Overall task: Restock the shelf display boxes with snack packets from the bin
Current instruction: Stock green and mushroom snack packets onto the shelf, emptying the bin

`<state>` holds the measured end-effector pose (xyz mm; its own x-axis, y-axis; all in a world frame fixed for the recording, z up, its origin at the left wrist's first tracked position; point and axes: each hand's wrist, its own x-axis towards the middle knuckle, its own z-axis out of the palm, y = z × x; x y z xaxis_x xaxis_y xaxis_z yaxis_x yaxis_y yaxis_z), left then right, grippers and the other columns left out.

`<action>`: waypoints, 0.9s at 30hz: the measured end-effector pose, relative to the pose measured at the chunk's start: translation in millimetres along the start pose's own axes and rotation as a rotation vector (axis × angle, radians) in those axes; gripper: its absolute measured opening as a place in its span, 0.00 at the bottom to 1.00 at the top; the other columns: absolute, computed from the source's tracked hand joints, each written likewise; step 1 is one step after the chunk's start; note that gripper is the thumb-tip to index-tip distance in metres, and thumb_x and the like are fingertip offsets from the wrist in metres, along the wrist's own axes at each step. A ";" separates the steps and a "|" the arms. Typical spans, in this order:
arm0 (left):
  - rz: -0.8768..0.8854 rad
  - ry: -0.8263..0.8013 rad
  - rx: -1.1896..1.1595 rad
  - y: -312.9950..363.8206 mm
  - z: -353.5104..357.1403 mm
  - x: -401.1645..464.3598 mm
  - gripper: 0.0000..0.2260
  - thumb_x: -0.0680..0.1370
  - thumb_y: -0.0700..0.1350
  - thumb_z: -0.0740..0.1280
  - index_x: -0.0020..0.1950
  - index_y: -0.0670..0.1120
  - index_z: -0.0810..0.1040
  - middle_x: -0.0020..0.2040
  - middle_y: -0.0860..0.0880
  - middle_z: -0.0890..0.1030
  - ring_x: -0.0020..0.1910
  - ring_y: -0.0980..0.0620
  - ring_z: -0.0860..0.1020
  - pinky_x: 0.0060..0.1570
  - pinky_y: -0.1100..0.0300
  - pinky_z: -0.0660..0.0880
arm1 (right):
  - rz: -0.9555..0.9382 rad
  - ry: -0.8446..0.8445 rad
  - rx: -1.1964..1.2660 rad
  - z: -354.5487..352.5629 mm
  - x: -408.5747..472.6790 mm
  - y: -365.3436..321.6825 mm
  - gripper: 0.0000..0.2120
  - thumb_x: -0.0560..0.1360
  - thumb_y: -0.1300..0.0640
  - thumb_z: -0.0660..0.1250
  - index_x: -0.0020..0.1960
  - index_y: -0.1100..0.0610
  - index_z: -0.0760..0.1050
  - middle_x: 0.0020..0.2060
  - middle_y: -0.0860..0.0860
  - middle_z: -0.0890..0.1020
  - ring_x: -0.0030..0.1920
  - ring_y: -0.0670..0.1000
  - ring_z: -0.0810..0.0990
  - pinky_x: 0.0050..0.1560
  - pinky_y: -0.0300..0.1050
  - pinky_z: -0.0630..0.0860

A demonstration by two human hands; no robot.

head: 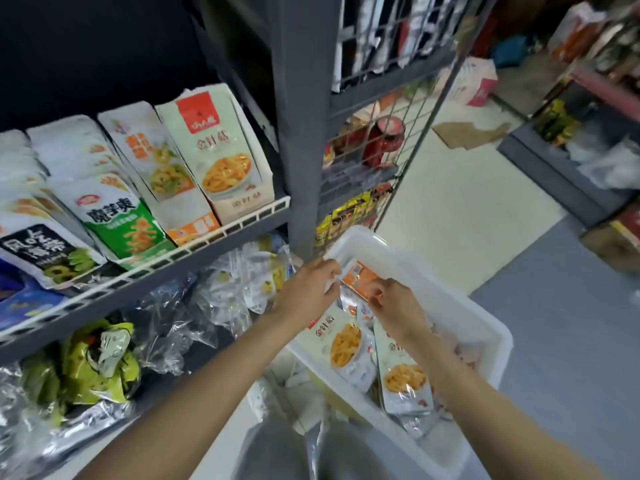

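Both hands are down in the white plastic bin [460,306], which sits near and right of the shelf. The left hand [309,289] has its fingers curled at the far end of the bin, the fingertips apparently pinching the edge of an orange packet [358,277]. The right hand [398,308] is also curled, its fingertips at the same packet's near edge (whether they truly grip it or only touch is hard to tell).

To do this pick well, my judgement is that the packet should be taken by its flat sealed edges, lifted free of the pile before turning, and matched to the right display box. More snack packets [346,348] lie face up in the bin.

Their label reads 金针菇, with a picture of yellow strips in a bowl. The same characters show on the enoki display box [225,147] at the right end of the upper shelf [221,237], under a red logo square, so those belong there. Left of it stands a box with an orange base [192,223], perhaps the orange packet's home. Further left, a green pouch [121,220] reads 魔芋爽.
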<state>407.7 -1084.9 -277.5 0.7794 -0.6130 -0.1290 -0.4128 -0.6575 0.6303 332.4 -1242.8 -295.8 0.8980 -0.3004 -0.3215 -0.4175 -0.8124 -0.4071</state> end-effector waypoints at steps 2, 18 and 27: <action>-0.060 -0.168 0.063 1.1 31.0 -0.7 0.11 0.79 0.44 0.61 0.60 0.45 0.72 0.58 0.47 0.73 0.58 0.47 0.73 0.52 0.53 0.73 | 0.068 -0.032 0.030 16.1 -9.0 30.8 0.12 0.75 0.64 0.60 0.57 0.59 0.76 0.52 0.57 0.81 0.48 0.56 0.80 0.48 0.44 0.76; -0.296 -0.602 0.407 -12.0 119.7 -10.0 0.34 0.78 0.51 0.63 0.78 0.49 0.48 0.78 0.44 0.45 0.76 0.42 0.50 0.69 0.47 0.60 | 0.286 -0.229 0.186 66.6 -24.6 108.5 0.52 0.64 0.53 0.78 0.76 0.46 0.47 0.75 0.51 0.50 0.75 0.57 0.49 0.73 0.58 0.52; -0.658 -0.355 0.289 -5.5 117.0 -3.2 0.38 0.74 0.53 0.69 0.74 0.40 0.52 0.69 0.37 0.62 0.67 0.37 0.64 0.63 0.46 0.66 | 0.205 0.107 0.124 39.9 -14.5 103.1 0.19 0.75 0.64 0.65 0.65 0.58 0.71 0.56 0.55 0.69 0.58 0.56 0.72 0.58 0.49 0.75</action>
<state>352.3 -1130.6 -370.1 0.7288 -0.1312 -0.6720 -0.0643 -0.9902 0.1237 270.8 -1302.2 -367.2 0.7999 -0.5084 -0.3188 -0.5999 -0.6638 -0.4466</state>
